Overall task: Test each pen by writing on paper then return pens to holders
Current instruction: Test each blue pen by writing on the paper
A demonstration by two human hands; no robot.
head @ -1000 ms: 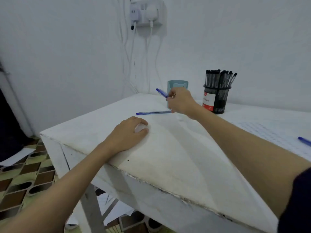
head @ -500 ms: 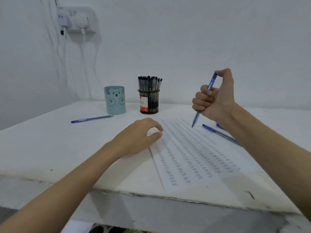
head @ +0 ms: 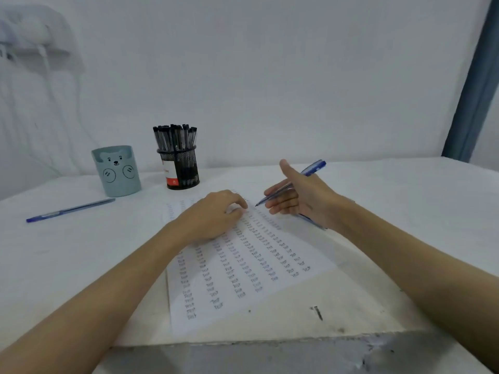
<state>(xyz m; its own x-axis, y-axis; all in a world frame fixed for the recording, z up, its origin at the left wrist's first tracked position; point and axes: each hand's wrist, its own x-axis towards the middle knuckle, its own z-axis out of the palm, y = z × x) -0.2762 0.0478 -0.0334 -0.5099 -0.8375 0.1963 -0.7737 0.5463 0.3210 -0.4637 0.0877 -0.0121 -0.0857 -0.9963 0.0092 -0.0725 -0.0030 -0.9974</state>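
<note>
Right hand [head: 299, 201] above the far edge of the white sheet of paper [head: 243, 268], palm turned inward, thumb up. Its fingers [head: 278, 205] lie nearly straight and slightly apart; a blue translucent ballpoint pen [head: 313, 168] rests across them, capped end up and to the right, tip down-left just above the paper. Grip looks loose; whether the thumb presses the barrel, cannot tell.

Left hand [head: 213, 217] rests palm down on the paper, fingers loosely curled, fingertips on the sheet.

Paper lies flat on the white desk [head: 81, 252], covered in columns of small handwritten "Test" marks.

Second blue pen [head: 70, 210] lies on the desk far left, apart from the paper. Behind it, a teal bear-face pen cup [head: 117, 171]; beside that, a black mesh holder [head: 179, 168] packed with upright black pens [head: 175, 136]. Part of another blue pen [head: 310, 221] shows under the right wrist.
</note>
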